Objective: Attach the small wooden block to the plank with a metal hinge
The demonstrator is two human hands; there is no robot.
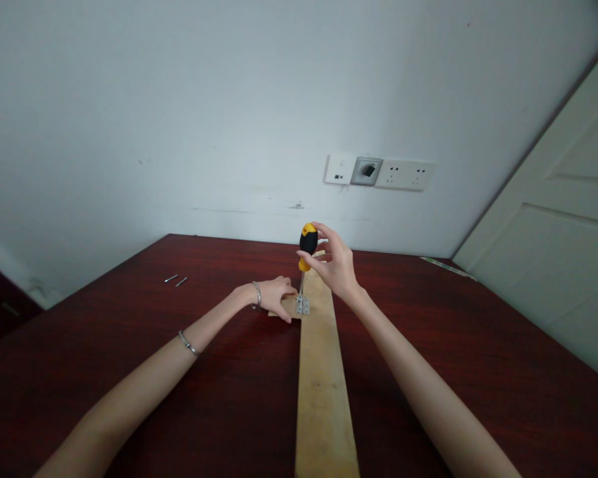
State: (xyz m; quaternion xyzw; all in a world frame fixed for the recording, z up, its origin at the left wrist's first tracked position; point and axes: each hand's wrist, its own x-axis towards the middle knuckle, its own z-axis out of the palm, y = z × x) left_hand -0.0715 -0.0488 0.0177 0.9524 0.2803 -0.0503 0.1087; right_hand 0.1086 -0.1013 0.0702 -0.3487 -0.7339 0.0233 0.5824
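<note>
My right hand [335, 263] is closed around the black-and-yellow handle of a screwdriver [307, 240]. The screwdriver stands nearly upright, its shaft running down to a small silver hinge [303, 305]. One leaf of the hinge lies on a long pale wooden plank [321, 378], the other on a short wooden board [291, 307] at the plank's left side. My left hand [278, 297] holds that short board, with the thumb toward me and the fingers on the far side. Whether the tip sits in a screw is too small to tell.
Two small metal pieces [171, 278], thin like bits or screws, lie at the left on the dark red table [219, 411]. A white wall with sockets [398, 174] rises behind the table. A flat strip [447, 267] lies at the back right, near a white panelled door [568, 219].
</note>
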